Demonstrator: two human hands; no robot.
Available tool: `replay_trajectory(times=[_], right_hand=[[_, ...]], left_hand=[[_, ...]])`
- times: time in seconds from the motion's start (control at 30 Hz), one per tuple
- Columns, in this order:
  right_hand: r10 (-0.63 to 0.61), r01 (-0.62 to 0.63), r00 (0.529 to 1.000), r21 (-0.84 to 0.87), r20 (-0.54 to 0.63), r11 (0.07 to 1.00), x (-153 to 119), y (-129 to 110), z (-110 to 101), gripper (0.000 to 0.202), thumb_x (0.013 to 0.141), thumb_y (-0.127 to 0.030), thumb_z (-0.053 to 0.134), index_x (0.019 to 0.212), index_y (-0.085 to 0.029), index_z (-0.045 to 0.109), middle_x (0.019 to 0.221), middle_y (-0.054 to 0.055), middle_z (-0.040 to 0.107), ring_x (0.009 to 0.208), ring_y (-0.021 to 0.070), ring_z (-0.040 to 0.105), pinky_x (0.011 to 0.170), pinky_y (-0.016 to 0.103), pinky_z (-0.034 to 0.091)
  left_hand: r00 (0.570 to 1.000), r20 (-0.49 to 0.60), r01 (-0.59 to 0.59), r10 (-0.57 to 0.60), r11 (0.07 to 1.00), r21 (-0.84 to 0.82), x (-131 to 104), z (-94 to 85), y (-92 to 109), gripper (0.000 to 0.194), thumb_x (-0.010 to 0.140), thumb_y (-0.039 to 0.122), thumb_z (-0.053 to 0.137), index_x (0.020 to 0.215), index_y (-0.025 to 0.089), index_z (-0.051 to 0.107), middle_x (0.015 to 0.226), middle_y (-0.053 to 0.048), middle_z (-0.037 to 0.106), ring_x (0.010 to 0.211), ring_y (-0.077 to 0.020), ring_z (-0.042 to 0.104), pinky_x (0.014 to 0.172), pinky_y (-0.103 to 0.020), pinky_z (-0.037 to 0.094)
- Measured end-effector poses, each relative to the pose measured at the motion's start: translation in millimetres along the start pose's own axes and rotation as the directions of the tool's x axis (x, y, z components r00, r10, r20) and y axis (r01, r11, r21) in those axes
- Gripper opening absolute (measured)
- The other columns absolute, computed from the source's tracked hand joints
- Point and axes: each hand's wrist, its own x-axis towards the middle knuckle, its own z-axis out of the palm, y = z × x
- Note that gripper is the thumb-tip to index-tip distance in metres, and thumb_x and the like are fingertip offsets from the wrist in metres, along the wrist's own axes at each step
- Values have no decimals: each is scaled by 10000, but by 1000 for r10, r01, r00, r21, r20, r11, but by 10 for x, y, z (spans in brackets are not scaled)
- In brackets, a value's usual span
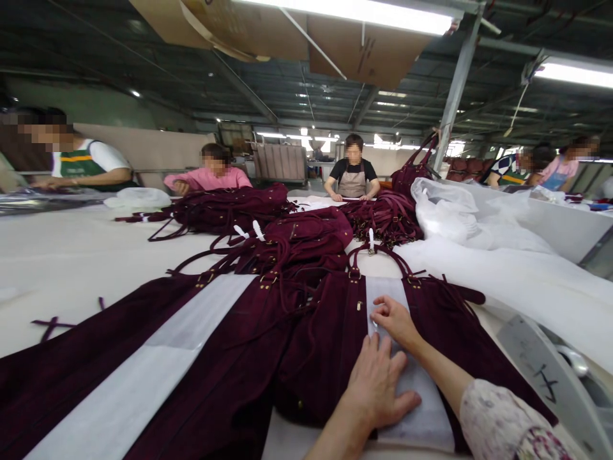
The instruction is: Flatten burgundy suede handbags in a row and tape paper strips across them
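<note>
A maroon handbag (330, 319) lies on the table in front of me, its two handles pointing away. Down its middle runs a white paper strip (431, 409). My left hand (378, 380) rests flat on the strip and the bag beside it, fingers spread. Just beyond it, my right hand (395, 319) is closed in a pinch over the strip; a small shiny bit shows under the fingertips, too small to name. To the left lies a second maroon bag (230, 364) with its own white paper strip (148, 370) laid lengthwise.
More maroon bags (311, 230) and a heap of maroon straps (383, 214) lie farther back. White sheeting (502, 281) and clear plastic (450, 207) cover the right side, near a marked grey board (541, 358). Loose maroon strips (50, 326) lie left. Several people work around the tables.
</note>
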Motion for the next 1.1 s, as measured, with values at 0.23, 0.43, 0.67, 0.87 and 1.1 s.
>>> replay_trajectory(times=[0.23, 0.43, 0.67, 0.87, 1.1], right_hand=[[-42, 1, 989, -285, -140, 959, 70, 94, -14, 464, 694, -350, 698, 1103, -220, 522, 1059, 66, 547, 832, 202, 569, 785, 331, 454], [40, -97, 987, -369, -158, 924, 255, 80, -29, 230, 843, -304, 558, 1046, -202, 522, 974, 67, 523, 900, 207, 543, 833, 336, 433], [-46, 75, 994, -290, 104, 954, 203, 172, -155, 820, 583, -282, 814, 1302, -187, 433, 1067, 64, 501, 843, 172, 555, 794, 313, 488], [-51, 67, 997, -359, 52, 931, 240, 3, -151, 444, 801, -235, 597, 1223, -134, 500, 1080, 126, 549, 882, 215, 585, 885, 387, 461], [-242, 261, 965, -457, 100, 850, -448, -240, -711, 410, 920, -275, 438, 1322, -238, 509, 1441, 105, 418, 1316, 253, 393, 1090, 437, 304]], left_hand=[[1000, -6, -6, 7, 999, 49, -7, 15, 31, 528, 813, 638, 473, 1090, 199, 570, 1234, -138, 491, 1290, -400, 333, 1085, -622, 202], [1000, -6, 15, -14, 998, 57, -48, 40, 64, 520, 841, 602, 468, 1146, 192, 566, 1287, -149, 485, 1273, -375, 369, 1089, -575, 245], [999, 15, 33, -34, 998, 59, -43, 41, 80, 544, 848, 611, 450, 1171, 186, 557, 1300, -148, 472, 1251, -378, 388, 1086, -569, 247], [1000, -13, 8, -8, 998, 66, -87, 50, 27, 543, 870, 631, 410, 1187, 207, 531, 1309, -126, 460, 1280, -348, 358, 1110, -533, 226], [996, -80, -24, 34, 993, 118, -130, 84, -13, 492, 896, 591, 404, 1199, 217, 509, 1318, -113, 448, 1273, -300, 371, 1124, -493, 211]])
